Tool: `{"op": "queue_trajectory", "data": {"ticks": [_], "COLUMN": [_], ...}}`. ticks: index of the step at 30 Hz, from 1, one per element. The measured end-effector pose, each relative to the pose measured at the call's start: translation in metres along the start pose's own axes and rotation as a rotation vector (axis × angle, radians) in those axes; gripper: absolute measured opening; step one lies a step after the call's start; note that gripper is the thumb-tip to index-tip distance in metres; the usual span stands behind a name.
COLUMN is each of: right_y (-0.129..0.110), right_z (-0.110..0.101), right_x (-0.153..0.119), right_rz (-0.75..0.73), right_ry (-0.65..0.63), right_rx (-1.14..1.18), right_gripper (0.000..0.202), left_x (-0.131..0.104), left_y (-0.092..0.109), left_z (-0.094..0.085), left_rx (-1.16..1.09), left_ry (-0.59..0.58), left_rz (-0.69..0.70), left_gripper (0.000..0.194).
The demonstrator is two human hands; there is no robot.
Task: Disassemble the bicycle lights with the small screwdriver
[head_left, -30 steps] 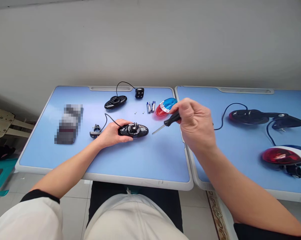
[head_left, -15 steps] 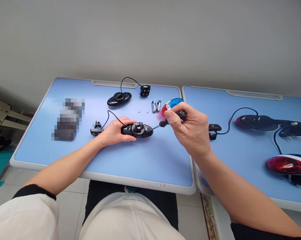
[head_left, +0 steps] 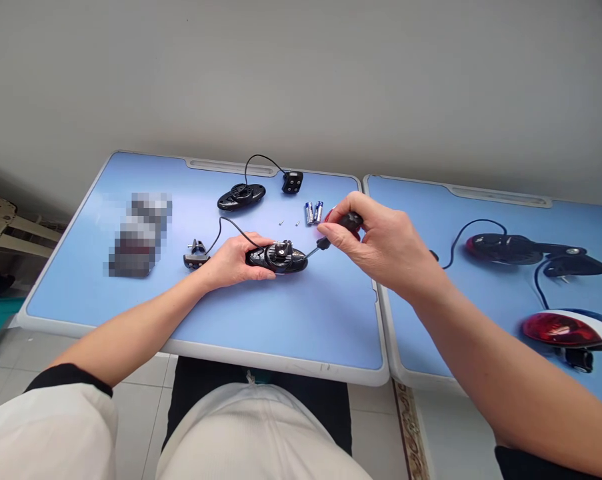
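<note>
My left hand (head_left: 235, 261) grips the left end of a black oval light housing (head_left: 291, 262), its mounting clamp facing up. A thin black cable runs from it to a small black button unit (head_left: 195, 257) left of the hand. My right hand (head_left: 373, 243) is wrapped round the dark handle of a screwdriver (head_left: 349, 223). The screwdriver slants down to the left, its tip at the right end of the housing. Whether it sits in a screw is too small to tell. Behind the housing lie two small screws (head_left: 281, 222) and two blue-and-silver batteries (head_left: 309, 213).
Another black oval housing (head_left: 241, 197) is wired to a button box (head_left: 292, 182) at the back. A pixelated item (head_left: 139, 237) lies at left. On the right-hand table (head_left: 461, 327) are a dark light with a bracket (head_left: 511, 248) and a red-and-white light (head_left: 563, 329).
My right hand has shifted left and slightly up, with the screwdriver now steeper. It now covers most of the red-and-blue lens behind it. My left hand keeps its grip on the housing.
</note>
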State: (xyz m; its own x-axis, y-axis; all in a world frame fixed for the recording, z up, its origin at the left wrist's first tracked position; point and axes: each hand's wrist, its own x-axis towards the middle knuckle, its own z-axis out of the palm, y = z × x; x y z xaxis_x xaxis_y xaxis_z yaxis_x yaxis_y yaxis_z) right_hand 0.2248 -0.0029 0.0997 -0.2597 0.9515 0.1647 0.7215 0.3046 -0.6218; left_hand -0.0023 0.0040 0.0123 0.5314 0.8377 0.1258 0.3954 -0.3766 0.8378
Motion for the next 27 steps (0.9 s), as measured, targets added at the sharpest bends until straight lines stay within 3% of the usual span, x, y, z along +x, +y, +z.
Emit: {"op": "queue_trajectory", "data": {"ticks": [10,16,21,27], "right_y": [0.0,-0.001,-0.007,-0.011], "right_z": [-0.003,-0.003,-0.002,-0.003], "right_x": [0.003,0.003,0.008,0.011], "right_rz": [0.052,-0.041,-0.095,-0.003], "right_ry": [-0.147,-0.229,-0.282,-0.227], "right_rx": [-0.014,0.046,0.048,-0.075], "right_gripper": [0.03,0.013,0.013,0.024], "left_x": [-0.001,-0.002,-0.001,-0.001], "left_y": [0.001,-0.001,0.001,-0.001], "left_z": [0.002,0.001,0.0,0.002], "left_rx": [0.014,-0.025,-0.062,-0.063], "left_ry": [0.008,0.009,-0.008,-0.007], "left_rz": [-0.014,-0.012,-0.046,-0.062], "left_gripper": [0.048,0.049,0.05,0.048]}}
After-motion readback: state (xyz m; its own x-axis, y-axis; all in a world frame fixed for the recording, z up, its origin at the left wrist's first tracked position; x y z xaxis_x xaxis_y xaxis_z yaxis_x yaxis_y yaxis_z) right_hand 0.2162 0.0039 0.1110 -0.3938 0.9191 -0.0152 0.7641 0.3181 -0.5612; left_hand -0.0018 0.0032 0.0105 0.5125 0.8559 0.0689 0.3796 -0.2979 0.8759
